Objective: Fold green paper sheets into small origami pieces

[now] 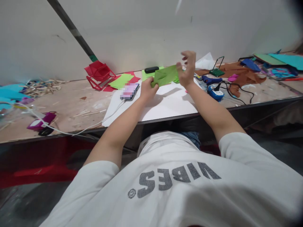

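Note:
My left hand (148, 89) is closed on the left end of a green sheet (167, 75), thumb and fingers pinching it just above the table. Whether the sheet is paper or felt I cannot tell. Beside its right end, my right hand (188, 69) is raised with thumb and fingers apart, holding nothing. Under both hands lies a large white sheet (170, 110). A phone (130, 91) with a cable plugged in rests left of my left hand. Behind the held sheet, a black oblong case (151, 69) sits on more green material.
A red folded chair-like model (100, 75) and lime sheets (121, 81) are at left, with wooden sticks (47, 86) beyond. To the right lie a blue glue gun (211, 80), a blue power adapter (216, 93) with black cords, and brown scraps (246, 77). A purple box (42, 121) sits near the front edge.

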The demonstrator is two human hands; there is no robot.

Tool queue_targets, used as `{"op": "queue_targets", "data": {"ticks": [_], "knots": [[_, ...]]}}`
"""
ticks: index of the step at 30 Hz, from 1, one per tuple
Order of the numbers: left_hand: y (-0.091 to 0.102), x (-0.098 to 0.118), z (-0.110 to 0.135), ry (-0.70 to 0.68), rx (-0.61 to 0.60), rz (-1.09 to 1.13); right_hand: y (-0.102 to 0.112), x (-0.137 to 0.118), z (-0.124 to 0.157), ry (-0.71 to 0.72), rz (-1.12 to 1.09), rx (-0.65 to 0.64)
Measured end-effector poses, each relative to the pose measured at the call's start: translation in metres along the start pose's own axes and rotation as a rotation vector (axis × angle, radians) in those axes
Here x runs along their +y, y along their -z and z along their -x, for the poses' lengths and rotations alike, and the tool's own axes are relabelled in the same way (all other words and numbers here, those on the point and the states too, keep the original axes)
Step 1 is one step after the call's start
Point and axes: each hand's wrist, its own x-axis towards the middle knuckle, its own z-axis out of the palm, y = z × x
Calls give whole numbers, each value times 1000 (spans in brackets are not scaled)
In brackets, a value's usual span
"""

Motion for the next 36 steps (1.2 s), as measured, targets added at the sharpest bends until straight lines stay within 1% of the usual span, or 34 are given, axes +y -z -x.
{"op": "queue_targets", "data": {"ticks": [3, 5, 8, 12, 17, 21, 24, 29, 31, 33, 36], "knots": [[2, 5, 3, -8, -27, -204, -14, -4, 5, 151, 145, -31], [4, 10, 5, -31, -65, -364, -22, 0, 8, 223, 231, -52], [5, 20, 10, -51, -102, -555, -30, 20, 11, 253, 332, -27], [5, 28, 14, -57, -124, -672, -33, 44, 14, 257, 407, 0], [5, 33, 15, -92, -116, -684, -34, 49, 14, 245, 511, -45], [5, 41, 16, -106, -119, -687, -33, 47, 13, 232, 517, -54], [5, 47, 17, -108, -129, -678, -28, 42, 12, 201, 528, -63], [7, 45, 15, -126, -77, -635, -11, 39, 7, 106, 528, -81], [10, 41, 11, -132, -36, -586, -4, 44, 3, 51, 525, -98], [16, 38, 4, -130, -4, -517, 4, 54, -1, -43, 539, -108], [29, 38, -6, -132, 26, -351, 17, 65, -6, -182, 518, -79]]}}
